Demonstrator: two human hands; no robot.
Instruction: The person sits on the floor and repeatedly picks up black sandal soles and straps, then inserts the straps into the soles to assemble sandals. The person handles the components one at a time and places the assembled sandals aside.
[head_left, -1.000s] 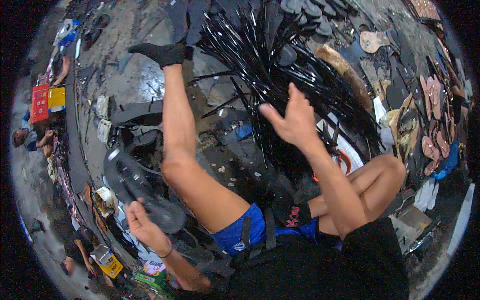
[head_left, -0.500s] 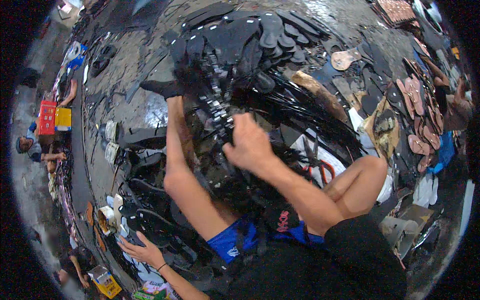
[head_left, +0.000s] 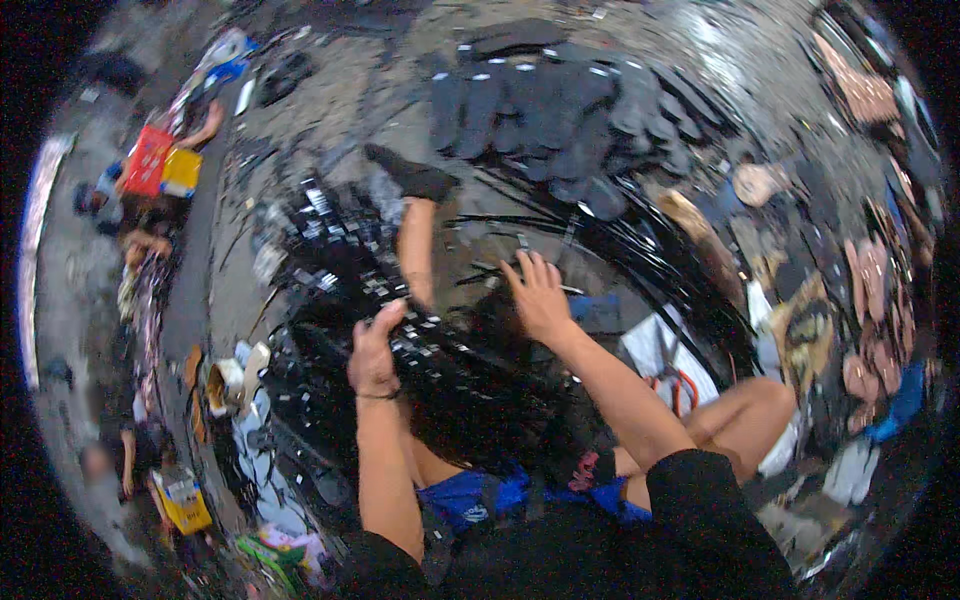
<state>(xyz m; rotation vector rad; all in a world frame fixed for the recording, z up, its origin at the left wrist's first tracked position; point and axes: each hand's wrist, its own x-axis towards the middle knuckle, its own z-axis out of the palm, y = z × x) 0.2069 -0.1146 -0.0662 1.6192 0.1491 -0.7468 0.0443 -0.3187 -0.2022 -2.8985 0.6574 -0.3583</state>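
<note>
A large bundle of thin, glossy black strips [head_left: 335,235] with pale glinting ends fans out over my bare leg, smeared by motion. My left hand [head_left: 374,358] is curled at the bundle's lower edge and closed on some strips; part of its grip is hidden. To the right, my right hand [head_left: 540,298] reaches over the floor between my legs, fingers spread and holding nothing. A few loose strips lie near its fingertips. Beyond it, more long black strips [head_left: 640,250] run in a curved pile.
Black sole-shaped pieces [head_left: 540,105] lie stacked ahead. Scissors with orange handles [head_left: 683,388] rest on white material by my right knee. Pink sandal pieces [head_left: 868,280] are at the far right. Other people work at the left near a red box [head_left: 149,160] and a yellow container [head_left: 183,500].
The bundle has gone from my right hand over to the left, where my left hand has come up to it. My right hand has opened and moved right. The view has shifted.
</note>
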